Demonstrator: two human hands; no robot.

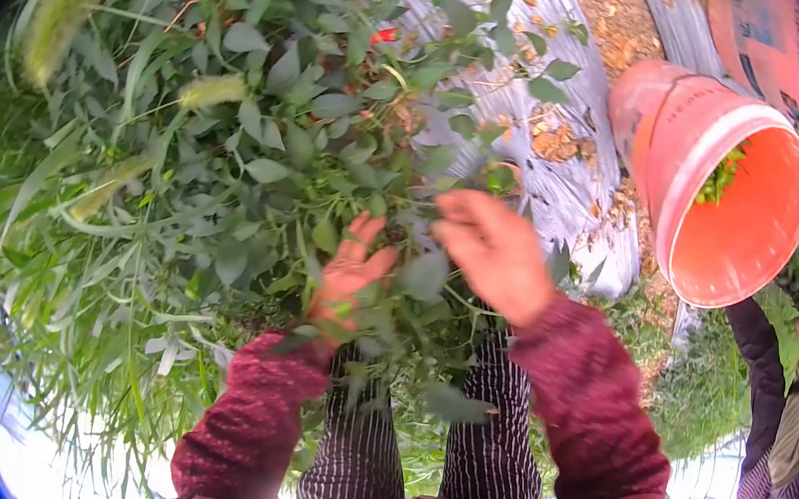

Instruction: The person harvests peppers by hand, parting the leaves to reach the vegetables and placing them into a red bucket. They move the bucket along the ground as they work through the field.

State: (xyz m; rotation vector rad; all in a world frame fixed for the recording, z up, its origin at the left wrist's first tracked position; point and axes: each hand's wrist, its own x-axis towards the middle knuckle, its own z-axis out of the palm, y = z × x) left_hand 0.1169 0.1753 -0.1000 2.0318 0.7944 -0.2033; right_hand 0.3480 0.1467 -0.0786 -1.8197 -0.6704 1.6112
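The left hand (349, 268) is wide among the leaves (424, 275); whether the blurred right hand (498, 254) holds something, I cannot tell.

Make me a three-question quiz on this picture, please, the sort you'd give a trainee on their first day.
1. Multiple choice: on which side of the person is the white-rimmed bucket?
A) left
B) right
C) straight ahead, between the hands

2. True or false: the left hand and the right hand are both at the leafy plants, outside the bucket.

3. Fill in the missing word: the contents showing inside the bucket are coloured ____.

Key:
1. B
2. True
3. green
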